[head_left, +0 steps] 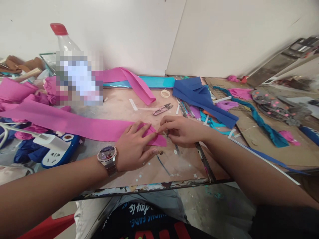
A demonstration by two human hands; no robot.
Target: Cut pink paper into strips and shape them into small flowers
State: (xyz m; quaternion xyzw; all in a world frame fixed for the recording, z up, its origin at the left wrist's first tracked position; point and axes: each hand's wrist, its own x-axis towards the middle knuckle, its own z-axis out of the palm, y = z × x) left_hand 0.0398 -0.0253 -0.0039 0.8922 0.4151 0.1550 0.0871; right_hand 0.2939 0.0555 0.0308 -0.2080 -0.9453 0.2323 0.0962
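Note:
A long pink fabric strip (69, 122) lies across the worktable (119, 109), its right end folded near the middle. My left hand (136, 146), with a wristwatch (107, 156) on the wrist, lies flat on that end with fingers spread, pressing it down. My right hand (180, 130) sits just to its right, fingers curled and pinched at the tip of the pink fold. Small thread snips (163, 109) lie on the table a little beyond both hands.
A plastic bottle (65, 43) with a red cap stands at the back left among pink fabric scraps. Blue fabric (201, 96) is piled to the right, with a tape roll (165, 93) nearby. A blue-and-white power strip (58, 149) sits at the left. A teal cord (261, 124) runs along the right.

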